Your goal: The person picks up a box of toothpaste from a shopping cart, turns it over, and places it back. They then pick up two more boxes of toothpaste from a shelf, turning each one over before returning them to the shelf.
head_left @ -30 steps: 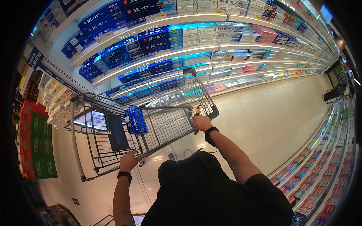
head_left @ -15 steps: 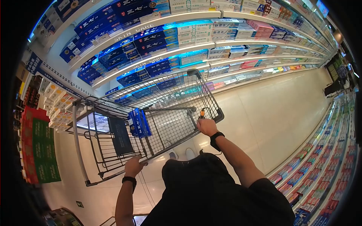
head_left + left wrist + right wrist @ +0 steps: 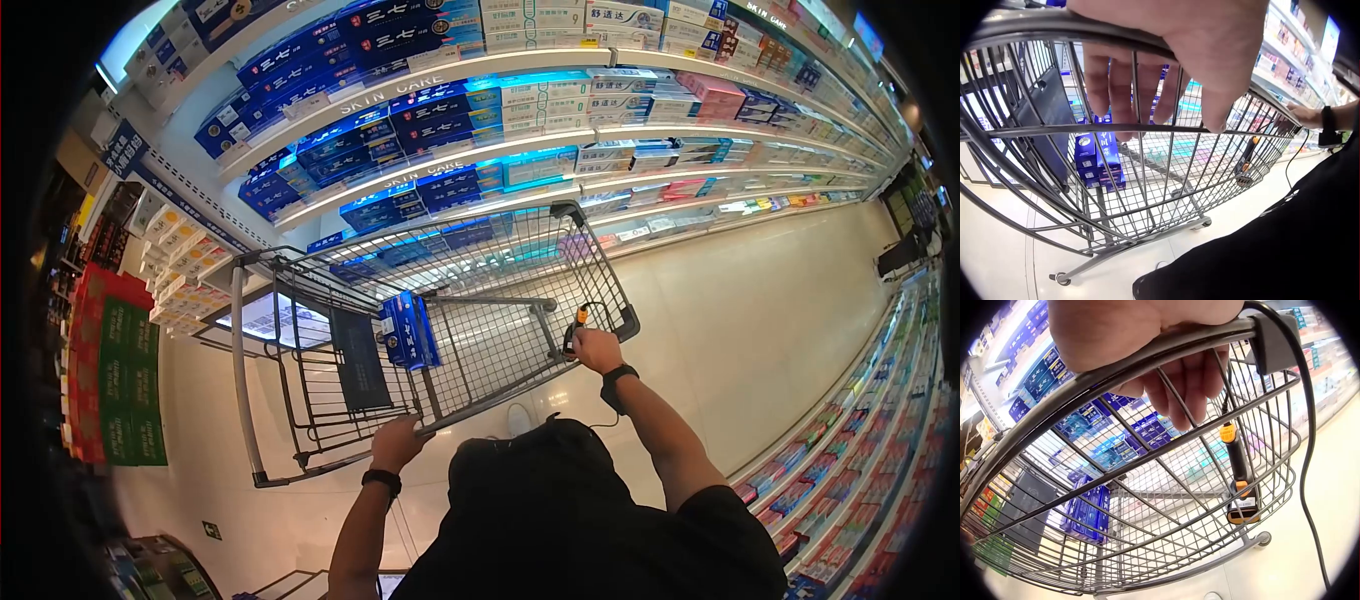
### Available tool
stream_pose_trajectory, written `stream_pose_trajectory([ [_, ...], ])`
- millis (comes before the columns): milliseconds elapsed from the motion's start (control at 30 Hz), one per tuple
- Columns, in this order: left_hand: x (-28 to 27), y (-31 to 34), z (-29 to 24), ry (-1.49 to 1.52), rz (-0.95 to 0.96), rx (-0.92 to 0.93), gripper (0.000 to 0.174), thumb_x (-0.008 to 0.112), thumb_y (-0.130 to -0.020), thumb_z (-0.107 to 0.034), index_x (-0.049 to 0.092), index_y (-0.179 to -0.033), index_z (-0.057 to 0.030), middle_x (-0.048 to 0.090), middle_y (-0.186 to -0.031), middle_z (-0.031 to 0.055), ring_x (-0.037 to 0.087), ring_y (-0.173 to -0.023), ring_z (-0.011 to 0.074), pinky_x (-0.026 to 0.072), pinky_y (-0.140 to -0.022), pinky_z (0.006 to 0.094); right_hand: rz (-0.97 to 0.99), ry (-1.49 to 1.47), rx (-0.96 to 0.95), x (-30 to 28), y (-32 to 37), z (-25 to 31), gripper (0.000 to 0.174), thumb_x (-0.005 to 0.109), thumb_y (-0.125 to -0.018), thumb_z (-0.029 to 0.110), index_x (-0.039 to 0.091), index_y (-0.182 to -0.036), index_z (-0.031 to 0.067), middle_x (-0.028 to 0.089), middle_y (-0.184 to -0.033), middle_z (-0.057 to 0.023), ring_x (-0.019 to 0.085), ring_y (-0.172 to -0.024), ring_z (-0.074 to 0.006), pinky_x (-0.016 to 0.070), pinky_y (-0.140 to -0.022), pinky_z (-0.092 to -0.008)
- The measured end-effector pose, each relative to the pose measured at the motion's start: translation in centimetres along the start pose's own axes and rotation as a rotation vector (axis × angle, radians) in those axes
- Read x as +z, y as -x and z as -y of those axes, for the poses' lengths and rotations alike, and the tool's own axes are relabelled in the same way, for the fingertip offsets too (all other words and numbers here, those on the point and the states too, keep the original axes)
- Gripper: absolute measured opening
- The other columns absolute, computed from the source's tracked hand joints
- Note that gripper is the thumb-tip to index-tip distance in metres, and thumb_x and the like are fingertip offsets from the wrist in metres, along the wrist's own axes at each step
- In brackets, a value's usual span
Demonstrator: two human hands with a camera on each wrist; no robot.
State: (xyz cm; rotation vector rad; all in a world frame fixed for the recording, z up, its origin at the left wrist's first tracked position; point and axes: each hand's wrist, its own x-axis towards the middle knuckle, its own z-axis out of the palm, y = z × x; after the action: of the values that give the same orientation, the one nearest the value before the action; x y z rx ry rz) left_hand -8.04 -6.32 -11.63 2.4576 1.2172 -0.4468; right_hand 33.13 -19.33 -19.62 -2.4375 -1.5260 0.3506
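A metal wire shopping cart [image 3: 500, 397] stands lengthwise in front of the person. My left hand [image 3: 398, 443] grips its near top rim towards the handle end; in the left wrist view the palm lies over the rim and the fingers [image 3: 1121, 94] hang down inside the wires. Farther along, near the front corner, my right hand [image 3: 597, 350] holds the same rim, its fingers [image 3: 1192, 387] bent over into the basket. Blue boxes with white lettering [image 3: 408, 330] sit in the cart beside the dark seat panel [image 3: 360, 360]. Below the right hand hangs a black-and-orange handheld device [image 3: 1239, 465] with a cable.
Lit shelves [image 3: 540, 135] of boxed goods run close along the cart's far side. Another low-priced-looking row of packets lines the right shelf [image 3: 850, 470]. Pale floor [image 3: 740, 300] stretches between them. Red and green cartons [image 3: 130, 380] and white boxes [image 3: 180, 250] stand at left.
The cart, with both hands still on its rim, has shifted right in the head view. The shelves also shift slightly as the head moves. The blue boxes stay in the same place in the cart.
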Motion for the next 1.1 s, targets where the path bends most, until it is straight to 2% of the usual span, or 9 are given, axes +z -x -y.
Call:
stream_pose_trajectory([
  [200,0.6,-0.3,-1.2,-0.028,-0.037,0.051,0.047,0.066,-0.079,-0.049,0.064,-0.103,-0.0087,0.066,-0.093,0.0106,0.064,-0.088,0.0293,0.0517,-0.073,0.0430,0.034,0.000,0.103,0.3,0.3,-1.7,0.024,0.053,-0.087,0.029,0.066,-0.086,0.0099,0.067,-0.077,-0.0130,0.065,-0.075,-0.0329,0.0508,-0.066,-0.0454],
  [233,0.3,-0.4,-1.7,-0.008,-0.009,0.013,0.046,0.067,-0.078,-0.049,0.067,-0.100,-0.0089,0.068,-0.096,0.0123,0.064,-0.091,0.0314,0.0513,-0.077,0.0432,0.028,0.004,0.110,0.0,0.3,-1.8,0.023,0.052,-0.087,0.028,0.065,-0.085,0.0095,0.067,-0.077,-0.0137,0.065,-0.074,-0.0332,0.0511,-0.066,-0.0455],
  [333,1.4,-0.4,-1.6,0.047,-0.129,0.078,0.049,0.065,-0.078,-0.052,0.067,-0.100,-0.0087,0.068,-0.094,0.0126,0.064,-0.092,0.0315,0.0514,-0.076,0.0436,-0.009,0.036,0.172,0.7,0.3,-2.0,0.020,0.055,-0.082,0.027,0.066,-0.082,0.0095,0.067,-0.075,-0.0143,0.066,-0.073,-0.0333,0.0520,-0.065,-0.0454],
  [567,1.1,-0.7,-2.8,0.036,-0.039,0.037,0.052,0.064,-0.078,-0.055,0.067,-0.101,-0.0086,0.068,-0.094,0.0127,0.064,-0.091,0.0321,0.0517,-0.076,0.0447,-0.068,0.037,0.294,1.6,0.1,-1.7,0.020,0.062,-0.077,0.028,0.070,-0.080,0.0092,0.068,-0.075,-0.0129,0.066,-0.070,-0.0317,0.0524,-0.062,-0.0426],
  [767,0.0,-0.9,-3.9,-0.011,0.043,-0.005,0.051,0.063,-0.080,-0.054,0.067,-0.105,-0.0100,0.069,-0.097,0.0120,0.065,-0.093,0.0308,0.0519,-0.078,0.0437,-0.152,0.029,0.255,1.6,-0.2,-2.5,0.017,0.060,-0.076,0.024,0.068,-0.078,0.0094,0.068,-0.073,-0.0127,0.066,-0.069,-0.0305,0.0529,-0.062,-0.0426],
  [867,1.6,-1.4,-3.0,0.002,-0.092,0.078,0.046,0.064,-0.081,-0.052,0.065,-0.092,-0.0069,0.067,-0.086,0.0115,0.065,-0.083,0.0302,0.0516,-0.070,0.0433,-0.113,0.006,0.266,0.6,-0.5,-2.2,0.018,0.061,-0.077,0.024,0.069,-0.078,0.0087,0.068,-0.074,-0.0134,0.066,-0.070,-0.0306,0.0528,-0.063,-0.0427],
  [900,1.5,-1.6,-3.1,0.005,-0.070,0.068,0.046,0.064,-0.080,-0.052,0.065,-0.091,-0.0070,0.067,-0.085,0.0114,0.065,-0.083,0.0304,0.0516,-0.070,0.0433,-0.113,0.004,0.271,0.6,-0.7,-2.1,0.018,0.061,-0.077,0.024,0.069,-0.078,0.0087,0.068,-0.074,-0.0134,0.066,-0.070,-0.0306,0.0528,-0.063,-0.0427],
  [1000,0.9,-2.0,-3.4,-0.037,0.010,0.015,0.051,0.063,-0.081,-0.053,0.066,-0.110,-0.0113,0.068,-0.101,0.0109,0.064,-0.097,0.0293,0.0514,-0.081,0.0422,-0.096,-0.001,0.280,0.3,-1.1,-2.4,0.018,0.060,-0.077,0.025,0.069,-0.079,0.0095,0.067,-0.074,-0.0134,0.066,-0.071,-0.0310,0.0522,-0.064,-0.0434],
  [1100,0.2,-2.8,-4.1,-0.069,0.073,-0.040,0.050,0.063,-0.081,-0.052,0.067,-0.108,-0.0107,0.068,-0.100,0.0111,0.064,-0.097,0.0297,0.0515,-0.081,0.0424,-0.066,0.010,0.267,0.7,-1.9,-3.2,0.018,0.059,-0.077,0.027,0.067,-0.079,0.0106,0.066,-0.073,-0.0140,0.064,-0.072,-0.0333,0.0509,-0.064,-0.0455],
])
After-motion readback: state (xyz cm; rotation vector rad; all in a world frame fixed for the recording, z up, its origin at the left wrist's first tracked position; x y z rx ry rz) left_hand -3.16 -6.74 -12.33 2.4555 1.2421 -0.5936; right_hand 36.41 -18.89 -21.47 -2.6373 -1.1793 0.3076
